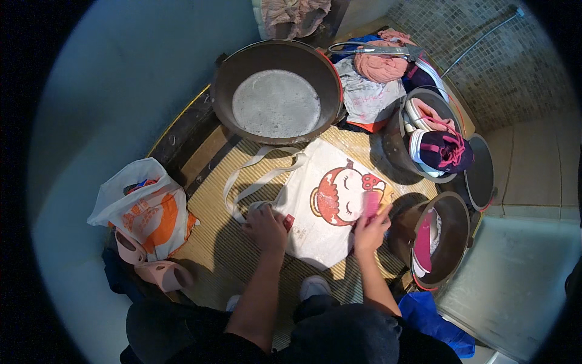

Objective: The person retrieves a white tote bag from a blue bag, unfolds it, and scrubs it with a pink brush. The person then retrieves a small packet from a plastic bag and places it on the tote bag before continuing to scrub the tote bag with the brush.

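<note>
A cream canvas tote bag (315,233) with a cartoon girl's head printed in red lies flat on the ribbed mat. My left hand (267,229) is closed on the bag's left edge, beside a small red tag (289,222) and the base of the strap. Over the right part of the print, my right hand (371,232) grips a pink brush (371,204) against the cloth. That hand is slightly blurred, and its fingers partly cover the brush. The bag's long straps (242,182) loop loosely to the left.
A wide dark basin (218,103) with sudsy water stands beyond the bag. Buckets with shoes (445,151) and a magenta item (422,249) stand at right. Piled clothes (373,91) lie behind; a plastic bag (148,203) and pink slippers (160,274) are at left.
</note>
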### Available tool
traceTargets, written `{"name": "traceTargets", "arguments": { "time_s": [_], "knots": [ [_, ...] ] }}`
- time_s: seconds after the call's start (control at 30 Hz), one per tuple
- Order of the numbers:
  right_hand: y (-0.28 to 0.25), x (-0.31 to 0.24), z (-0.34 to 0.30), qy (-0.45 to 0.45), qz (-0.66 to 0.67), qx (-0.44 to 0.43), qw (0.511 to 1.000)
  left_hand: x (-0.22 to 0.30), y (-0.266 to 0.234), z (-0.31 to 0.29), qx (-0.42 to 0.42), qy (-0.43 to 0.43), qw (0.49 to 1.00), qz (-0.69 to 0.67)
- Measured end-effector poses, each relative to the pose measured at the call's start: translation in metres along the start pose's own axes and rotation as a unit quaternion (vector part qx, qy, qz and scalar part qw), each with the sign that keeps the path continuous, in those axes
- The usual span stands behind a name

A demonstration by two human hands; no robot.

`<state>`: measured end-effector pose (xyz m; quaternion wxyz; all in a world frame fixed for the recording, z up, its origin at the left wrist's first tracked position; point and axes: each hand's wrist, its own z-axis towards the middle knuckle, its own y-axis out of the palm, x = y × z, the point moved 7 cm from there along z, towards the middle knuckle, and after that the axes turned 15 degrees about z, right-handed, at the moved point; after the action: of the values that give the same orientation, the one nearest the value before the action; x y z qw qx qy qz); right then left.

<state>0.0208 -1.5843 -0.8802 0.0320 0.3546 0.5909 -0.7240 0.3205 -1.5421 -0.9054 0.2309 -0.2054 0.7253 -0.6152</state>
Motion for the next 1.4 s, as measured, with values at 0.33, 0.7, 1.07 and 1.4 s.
{"name": "traceTargets", "arguments": {
  "time_s": [0.33, 0.7, 1.07, 1.4],
  "knots": [
    [0.003, 0.016, 0.087, 0.023, 0.357, -0.032, 0.933, -0.03, 0.014, 0.031, -0.033, -0.096, 0.839, -0.534],
    [-0.019, 0.0, 0.04, 0.022, 0.107, -0.284, 0.953, 0.017, 0.013, 0.019, -0.15, 0.072, 0.98, -0.107],
    [0.014, -0.01, 0.037, 0.016, -0.092, -0.121, 0.988, 0.051, 0.005, 0.0, -0.25, 0.217, 0.944, 0.002],
    [0.079, -0.071, 0.094, -0.106, -0.086, -0.225, 0.965, 0.1, 0.044, -0.024, -0.313, 0.337, 0.884, 0.079]
  ]
}}
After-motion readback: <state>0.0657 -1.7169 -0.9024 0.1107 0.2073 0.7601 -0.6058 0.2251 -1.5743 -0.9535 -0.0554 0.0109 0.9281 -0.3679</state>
